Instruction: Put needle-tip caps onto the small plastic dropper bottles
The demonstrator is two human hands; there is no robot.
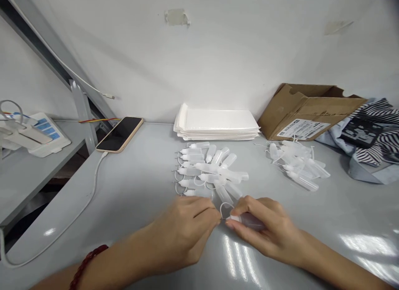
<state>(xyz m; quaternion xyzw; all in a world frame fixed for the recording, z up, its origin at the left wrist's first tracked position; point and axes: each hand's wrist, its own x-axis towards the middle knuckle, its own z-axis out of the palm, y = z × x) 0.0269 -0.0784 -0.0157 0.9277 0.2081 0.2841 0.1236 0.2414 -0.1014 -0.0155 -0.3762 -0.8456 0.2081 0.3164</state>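
My right hand [264, 227] grips a small translucent needle-tip squeeze bottle [251, 220] lying nearly level, its nozzle pointing left. From its neck a thin white cap strap [225, 204] loops over to my left hand [195, 227]. The left fingers are pinched together at the nozzle end, and they hide the small cap there. Just beyond my hands lies a group of similar bottles [212, 167], partly in a row with nozzles to the left, partly heaped. A second loose pile of such bottles [301, 161] lies farther right.
A stack of white padded envelopes [218, 119] lies by the wall. To its right stands an open cardboard box [299, 109] beside striped cloth [374, 136]. A phone [120, 134] with a white cable [93, 186] lies at the left. White devices [40, 132] occupy a side shelf.
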